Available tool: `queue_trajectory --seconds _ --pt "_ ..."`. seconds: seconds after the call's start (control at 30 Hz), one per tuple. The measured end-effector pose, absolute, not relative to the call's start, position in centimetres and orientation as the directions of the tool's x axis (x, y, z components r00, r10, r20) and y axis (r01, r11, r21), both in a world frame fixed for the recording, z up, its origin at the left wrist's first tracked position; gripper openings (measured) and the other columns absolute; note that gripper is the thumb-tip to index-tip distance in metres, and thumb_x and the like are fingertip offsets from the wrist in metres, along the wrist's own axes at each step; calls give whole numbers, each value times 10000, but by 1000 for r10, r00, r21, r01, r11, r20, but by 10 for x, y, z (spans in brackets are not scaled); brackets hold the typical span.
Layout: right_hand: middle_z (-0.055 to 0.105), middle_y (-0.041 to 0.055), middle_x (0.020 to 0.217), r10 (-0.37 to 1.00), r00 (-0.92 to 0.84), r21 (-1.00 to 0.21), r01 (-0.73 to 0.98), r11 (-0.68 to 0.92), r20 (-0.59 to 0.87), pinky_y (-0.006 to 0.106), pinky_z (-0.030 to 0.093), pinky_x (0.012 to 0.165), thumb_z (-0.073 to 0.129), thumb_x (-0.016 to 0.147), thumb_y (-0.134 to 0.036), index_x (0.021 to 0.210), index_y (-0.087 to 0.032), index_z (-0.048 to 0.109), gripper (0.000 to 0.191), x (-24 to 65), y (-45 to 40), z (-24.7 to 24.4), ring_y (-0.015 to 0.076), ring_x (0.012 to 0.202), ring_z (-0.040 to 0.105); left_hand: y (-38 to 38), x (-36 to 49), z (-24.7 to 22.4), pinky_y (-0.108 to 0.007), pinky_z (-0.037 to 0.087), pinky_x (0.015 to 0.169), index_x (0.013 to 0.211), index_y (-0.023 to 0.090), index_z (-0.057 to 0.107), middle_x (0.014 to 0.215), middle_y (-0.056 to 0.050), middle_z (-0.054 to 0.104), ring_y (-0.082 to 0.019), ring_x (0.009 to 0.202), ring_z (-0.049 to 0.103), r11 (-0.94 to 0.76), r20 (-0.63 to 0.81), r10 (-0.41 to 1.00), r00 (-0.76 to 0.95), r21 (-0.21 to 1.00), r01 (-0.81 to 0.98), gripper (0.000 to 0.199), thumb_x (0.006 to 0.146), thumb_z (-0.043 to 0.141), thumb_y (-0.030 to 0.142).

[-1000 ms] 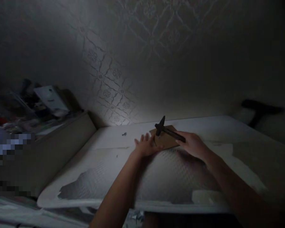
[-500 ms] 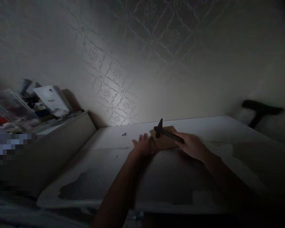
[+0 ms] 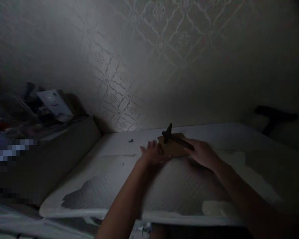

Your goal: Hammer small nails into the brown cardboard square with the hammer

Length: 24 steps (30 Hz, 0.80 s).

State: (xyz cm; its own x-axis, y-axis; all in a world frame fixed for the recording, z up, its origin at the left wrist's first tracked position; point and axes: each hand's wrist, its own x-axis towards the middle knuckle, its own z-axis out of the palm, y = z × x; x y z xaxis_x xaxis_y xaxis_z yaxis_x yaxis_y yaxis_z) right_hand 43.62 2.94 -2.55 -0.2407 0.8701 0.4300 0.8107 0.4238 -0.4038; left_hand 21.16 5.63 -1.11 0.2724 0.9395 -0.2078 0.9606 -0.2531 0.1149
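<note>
My right hand (image 3: 201, 152) is closed round the handle of a hammer (image 3: 180, 142). The hammer's dark head is above the left part of a flat brown board (image 3: 176, 151); whether it touches the board I cannot tell. Wood or cardboard, the board's material is too dim to make out. At its left edge rests my left hand (image 3: 153, 154), fingers spread, with the thumb side along the near edge. A tiny dark speck shows on the board below the hammer head. Left of my left hand, a few small dark pieces (image 3: 131, 141) lie on the white table (image 3: 119, 151).
A white box (image 3: 56, 103) and other clutter stand on a cabinet (image 3: 72, 149) to the left. Patterned wallpaper (image 3: 149, 66) rises behind the table. On the right is a dark T-shaped object (image 3: 275, 114). Grey patches (image 3: 87, 192) mark the table's surface.
The picture has grown darker on the left and at the wall. My left hand has shifted slightly on the board; the hammer stays almost in place in my right hand.
</note>
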Motion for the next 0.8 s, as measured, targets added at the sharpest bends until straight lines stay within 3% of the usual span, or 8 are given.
queue_trajectory --seconds 0.4,0.5,0.6,0.67,0.73,0.8 --pt "695 77 1077 845 -235 -401 798 450 480 336 513 813 508 814 -188 1183 -208 614 384 439 32 -34 239 938 662 57 207 -11 -731 93 993 1481 261 176 1549 -157 52 -398 1402 17 -267 -196 934 300 177 947 916 757 423 765" --pt "692 73 1088 832 -221 -395 799 454 508 340 514 819 497 818 -187 1186 -215 611 386 441 33 -35 238 950 660 51 208 -7 -724 112 1001 1442 238 306 1539 -162 127 -397 1401 78 -253 -139 949 284 207 945 818 786 475 698" --pt "686 62 1111 820 -193 -394 803 447 539 342 514 829 502 815 -191 1197 -235 608 398 443 35 -35 237 963 658 29 207 10 -666 201 1035 1263 210 543 1429 -149 411 -358 1324 347 -239 77 971 226 305 922 557 843 512 575" --pt "687 57 1109 820 -196 -395 801 450 537 334 517 823 509 810 -191 1201 -240 610 407 443 36 -36 237 966 657 -3 204 29 -547 327 1038 1063 196 649 1156 -97 648 -265 1089 588 -330 335 921 200 394 858 316 893 509 421" --pt "687 57 1110 827 -213 -402 793 458 521 324 518 812 514 805 -185 1198 -240 617 410 443 36 -37 235 966 657 -50 196 52 -396 457 942 933 196 667 943 -54 700 -196 910 648 -480 640 758 125 418 771 213 912 481 296" --pt "685 63 1115 836 -221 -407 792 454 502 322 518 804 519 803 -183 1198 -236 617 410 442 35 -37 233 957 659 -102 185 71 -341 498 857 958 222 657 915 -39 689 -186 881 645 -578 840 541 30 346 739 186 909 481 255"
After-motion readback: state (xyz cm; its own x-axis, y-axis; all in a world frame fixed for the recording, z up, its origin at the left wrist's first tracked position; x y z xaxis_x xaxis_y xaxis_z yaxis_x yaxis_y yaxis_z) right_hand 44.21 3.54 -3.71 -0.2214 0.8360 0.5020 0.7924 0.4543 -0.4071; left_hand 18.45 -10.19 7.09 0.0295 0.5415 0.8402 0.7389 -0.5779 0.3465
